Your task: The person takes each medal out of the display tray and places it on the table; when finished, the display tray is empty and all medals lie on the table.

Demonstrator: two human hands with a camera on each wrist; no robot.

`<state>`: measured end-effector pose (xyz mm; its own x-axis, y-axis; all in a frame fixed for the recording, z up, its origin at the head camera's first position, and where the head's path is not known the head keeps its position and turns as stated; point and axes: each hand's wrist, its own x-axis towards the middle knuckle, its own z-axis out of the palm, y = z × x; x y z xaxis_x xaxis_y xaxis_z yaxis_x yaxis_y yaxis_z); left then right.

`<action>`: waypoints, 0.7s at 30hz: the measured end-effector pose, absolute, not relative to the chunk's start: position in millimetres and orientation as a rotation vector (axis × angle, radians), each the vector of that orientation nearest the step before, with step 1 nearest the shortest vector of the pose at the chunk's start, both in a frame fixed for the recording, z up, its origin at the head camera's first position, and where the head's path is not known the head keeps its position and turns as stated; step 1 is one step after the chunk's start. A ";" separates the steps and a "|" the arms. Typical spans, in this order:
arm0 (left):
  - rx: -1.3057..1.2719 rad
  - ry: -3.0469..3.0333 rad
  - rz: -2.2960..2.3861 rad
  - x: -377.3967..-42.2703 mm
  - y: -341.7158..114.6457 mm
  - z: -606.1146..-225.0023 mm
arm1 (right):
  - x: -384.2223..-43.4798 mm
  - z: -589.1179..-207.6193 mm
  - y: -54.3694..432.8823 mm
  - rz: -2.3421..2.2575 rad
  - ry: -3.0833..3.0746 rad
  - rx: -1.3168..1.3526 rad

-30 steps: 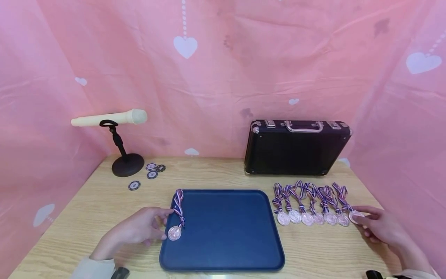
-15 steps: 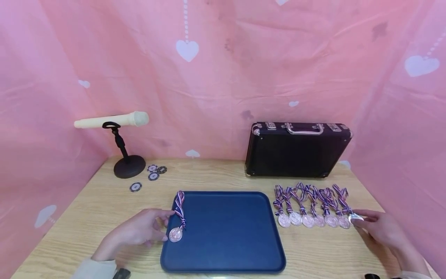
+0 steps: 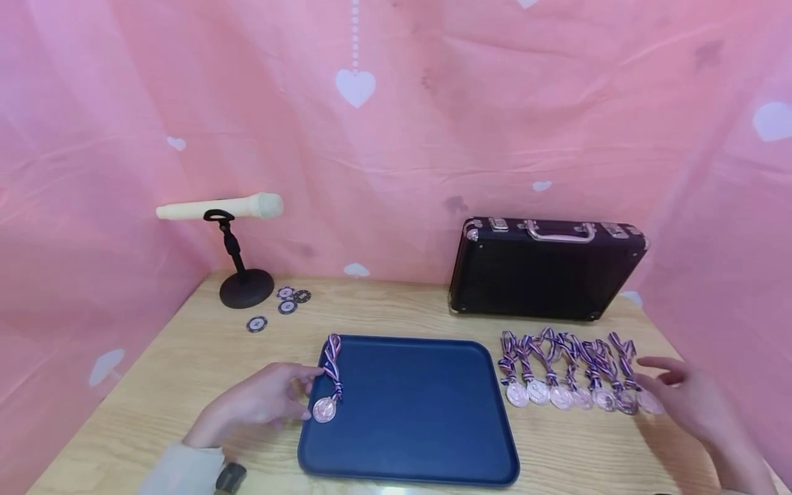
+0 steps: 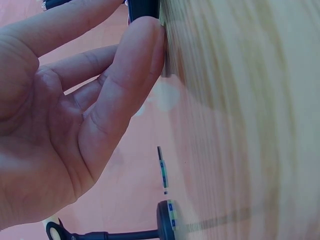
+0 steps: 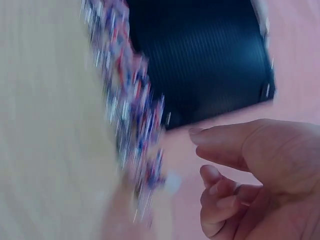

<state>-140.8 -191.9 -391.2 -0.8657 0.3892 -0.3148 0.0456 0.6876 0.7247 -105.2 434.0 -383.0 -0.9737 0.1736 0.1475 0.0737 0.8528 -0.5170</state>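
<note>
A blue tray (image 3: pixel 421 419) lies on the wooden table, with one medal (image 3: pixel 324 410) on a striped ribbon along its left edge. My left hand (image 3: pixel 272 395) is at that edge; its fingertips touch or nearly touch the rim. In the left wrist view the thumb (image 4: pixel 137 65) is straight beside the dark rim. Right of the tray, several ribboned medals (image 3: pixel 561 397) lie in a row. Over the rightmost medal (image 3: pixel 651 402) hovers my right hand (image 3: pixel 693 402), thumb and index finger apart, holding nothing. The right wrist view shows the ribbons (image 5: pixel 130 100) blurred.
A black briefcase (image 3: pixel 544 271) stands behind the medals against the pink cloth (image 3: pixel 396 137). At the back left, a white microphone (image 3: pixel 216 207) rests on a black stand (image 3: pixel 246 287). Several poker chips (image 3: pixel 287 306) lie near the stand's base.
My right hand has let go of the rightmost medal and risen off it. The left hand stays at the tray's edge. The head view has shifted, so the whole scene sits further right.
</note>
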 end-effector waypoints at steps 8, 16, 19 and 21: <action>0.351 2.431 1.064 -140.5 -191.4 -391.3 | -119.9 -346.1 316.9 0.854 -2.848 -0.023; 0.342 2.456 1.037 -143.2 -191.1 -390.6 | -132.6 -345.3 186.0 1.311 -2.865 0.127; 0.339 2.459 1.037 -142.8 -191.4 -390.7 | -131.6 -354.6 140.7 1.406 -2.895 0.209; 0.337 2.459 1.041 -143.0 -191.6 -391.2 | -129.8 -361.6 114.2 1.441 -2.924 0.290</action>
